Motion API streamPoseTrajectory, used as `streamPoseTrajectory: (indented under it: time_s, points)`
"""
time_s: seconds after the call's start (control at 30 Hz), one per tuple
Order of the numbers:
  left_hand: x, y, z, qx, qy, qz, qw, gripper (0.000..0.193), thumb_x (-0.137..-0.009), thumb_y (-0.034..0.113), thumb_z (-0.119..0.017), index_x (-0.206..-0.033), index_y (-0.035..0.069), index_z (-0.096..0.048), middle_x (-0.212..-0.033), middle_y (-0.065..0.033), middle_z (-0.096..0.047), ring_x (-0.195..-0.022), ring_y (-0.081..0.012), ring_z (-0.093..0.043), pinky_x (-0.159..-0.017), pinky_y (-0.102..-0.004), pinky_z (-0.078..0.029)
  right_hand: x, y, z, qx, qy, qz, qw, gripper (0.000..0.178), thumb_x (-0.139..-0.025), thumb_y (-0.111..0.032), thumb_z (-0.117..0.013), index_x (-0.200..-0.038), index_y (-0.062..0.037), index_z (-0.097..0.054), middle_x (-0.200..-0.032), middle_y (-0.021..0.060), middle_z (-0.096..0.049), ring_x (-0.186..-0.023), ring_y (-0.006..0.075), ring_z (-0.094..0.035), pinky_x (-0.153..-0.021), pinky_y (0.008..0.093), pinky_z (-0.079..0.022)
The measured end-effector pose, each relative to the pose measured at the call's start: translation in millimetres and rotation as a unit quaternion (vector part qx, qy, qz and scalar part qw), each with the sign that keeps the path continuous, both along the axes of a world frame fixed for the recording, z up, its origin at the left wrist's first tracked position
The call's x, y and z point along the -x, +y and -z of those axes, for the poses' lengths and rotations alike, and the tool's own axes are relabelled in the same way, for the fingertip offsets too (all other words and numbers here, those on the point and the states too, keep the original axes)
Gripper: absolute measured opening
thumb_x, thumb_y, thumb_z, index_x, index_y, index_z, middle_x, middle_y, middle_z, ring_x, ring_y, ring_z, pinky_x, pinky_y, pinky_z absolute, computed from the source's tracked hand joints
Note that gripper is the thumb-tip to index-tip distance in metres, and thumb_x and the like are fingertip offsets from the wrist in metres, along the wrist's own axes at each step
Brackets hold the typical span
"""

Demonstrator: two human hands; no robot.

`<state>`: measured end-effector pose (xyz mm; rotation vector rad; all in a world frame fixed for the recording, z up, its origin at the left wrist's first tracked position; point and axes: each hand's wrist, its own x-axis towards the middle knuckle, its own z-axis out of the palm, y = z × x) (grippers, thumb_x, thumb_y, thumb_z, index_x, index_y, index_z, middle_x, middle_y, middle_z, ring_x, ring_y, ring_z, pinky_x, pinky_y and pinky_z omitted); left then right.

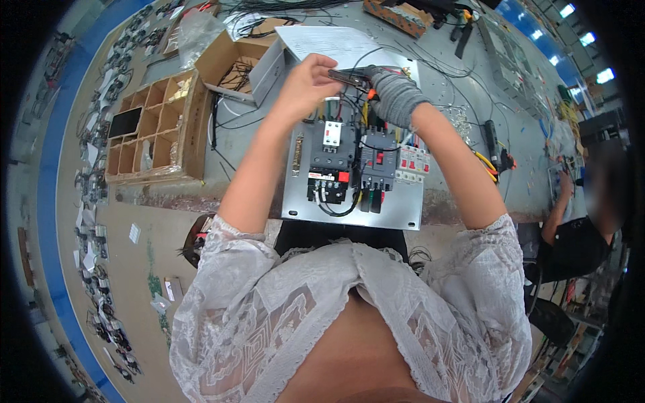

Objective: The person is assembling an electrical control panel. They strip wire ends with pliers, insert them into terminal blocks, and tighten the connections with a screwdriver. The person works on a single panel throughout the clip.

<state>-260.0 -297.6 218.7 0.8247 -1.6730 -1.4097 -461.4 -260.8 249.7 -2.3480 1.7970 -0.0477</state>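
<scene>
My right hand, in a grey knit glove, is closed around wire-stripping pliers with orange on the handles. The metal head of the pliers points left. My bare left hand is pinched at that head, and what lies between its fingertips is too small to make out. Both hands are above the far part of a metal mounting plate. Fixed to the plate are a dark contactor with a white block on top, a black breaker with a red switch, and a white breaker with red levers. Wires loop between them.
Left of the plate stand a divided cardboard box and an open white carton with black wires inside. A printed sheet lies beyond my hands. A black-handled tool is at right. Farther right, a person in black works.
</scene>
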Motion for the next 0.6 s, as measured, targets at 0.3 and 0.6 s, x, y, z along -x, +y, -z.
streamPoseTrajectory:
  time_s: [0.3,0.6]
  points:
    - [19,-15,-34,0.421,-0.244,-0.053,0.872,0.015,-0.077,0.021,-0.070,-0.086,0.008,-0.068,-0.088,-0.0083,-0.062,-0.093,-0.0276,-0.054,-0.084,-0.0383,-0.042,-5,5,-5,0.053,-0.005,-0.012,0.999,0.045,-0.071,-0.008,-0.063,-0.114,0.0006,-0.053,-0.108,0.0236,-0.059,-0.101,0.0387,-0.057,-0.089,0.0415,-0.046]
    - [-84,30,-44,0.179,-0.074,-0.198,0.961,0.017,-0.084,0.013,-0.066,-0.095,0.000,-0.066,-0.082,-0.0033,-0.065,-0.075,-0.0091,-0.059,-0.067,-0.0233,-0.047,23,30,7,0.083,-0.007,0.124,0.989,0.054,-0.077,-0.013,-0.064,-0.127,-0.0051,-0.045,-0.096,0.0246,-0.063,-0.087,0.0396,-0.062,-0.079,0.0441,-0.049]
